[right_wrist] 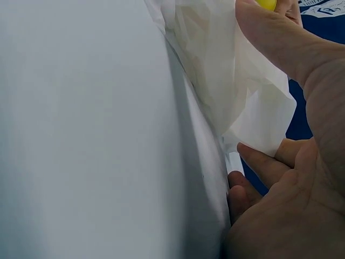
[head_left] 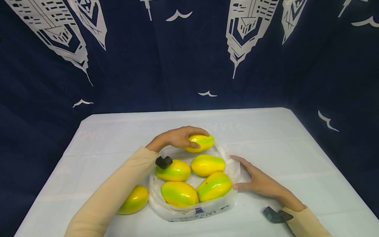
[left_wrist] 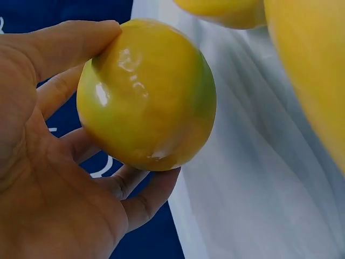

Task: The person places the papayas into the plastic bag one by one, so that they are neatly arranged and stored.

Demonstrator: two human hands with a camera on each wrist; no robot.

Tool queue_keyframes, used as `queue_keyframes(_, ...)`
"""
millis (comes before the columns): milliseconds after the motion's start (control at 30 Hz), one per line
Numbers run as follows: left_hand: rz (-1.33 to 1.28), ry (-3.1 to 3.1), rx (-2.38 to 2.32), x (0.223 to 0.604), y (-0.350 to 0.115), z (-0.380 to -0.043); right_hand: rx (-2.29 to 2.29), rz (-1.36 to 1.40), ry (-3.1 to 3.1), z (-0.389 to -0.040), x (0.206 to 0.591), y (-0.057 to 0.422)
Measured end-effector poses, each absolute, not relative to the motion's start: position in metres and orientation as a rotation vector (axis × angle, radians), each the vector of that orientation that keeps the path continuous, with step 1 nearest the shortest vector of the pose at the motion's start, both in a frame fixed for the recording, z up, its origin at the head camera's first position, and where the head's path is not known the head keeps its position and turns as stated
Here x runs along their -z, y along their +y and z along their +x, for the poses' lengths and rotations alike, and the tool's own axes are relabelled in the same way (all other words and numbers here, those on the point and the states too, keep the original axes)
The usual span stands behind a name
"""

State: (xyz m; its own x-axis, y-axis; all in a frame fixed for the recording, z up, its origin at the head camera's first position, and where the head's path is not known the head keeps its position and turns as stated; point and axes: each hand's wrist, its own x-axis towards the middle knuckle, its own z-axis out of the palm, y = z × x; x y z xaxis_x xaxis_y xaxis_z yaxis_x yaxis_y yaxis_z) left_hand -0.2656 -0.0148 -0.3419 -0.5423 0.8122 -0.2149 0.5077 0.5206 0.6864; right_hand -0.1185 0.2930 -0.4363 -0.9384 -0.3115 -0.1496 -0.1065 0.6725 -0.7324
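My left hand holds a yellow-green papaya above the far rim of a white plastic bag, thumb and fingers bent round it. The left wrist view shows this papaya close up, gripped by the fingertips. The bag stands wide-mouthed on the table, with several papayas inside it. At the bag's right side, my right hand rests with thumb and fingers spread apart, touching the plastic. In the right wrist view the bag's thin wall lies against these fingers.
Another papaya lies on the white-covered table, left of the bag and partly behind my left sleeve. A dark blue curtain with white printed buildings and birds hangs behind the table and along its sides.
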Motion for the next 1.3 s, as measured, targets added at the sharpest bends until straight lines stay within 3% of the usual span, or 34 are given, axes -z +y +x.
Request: queue_keyframes(1300,1.099,2.372,-0.534,0.354,0.001,-0.254,1.105,-0.324,2.635,-0.119,0.439,0.292)
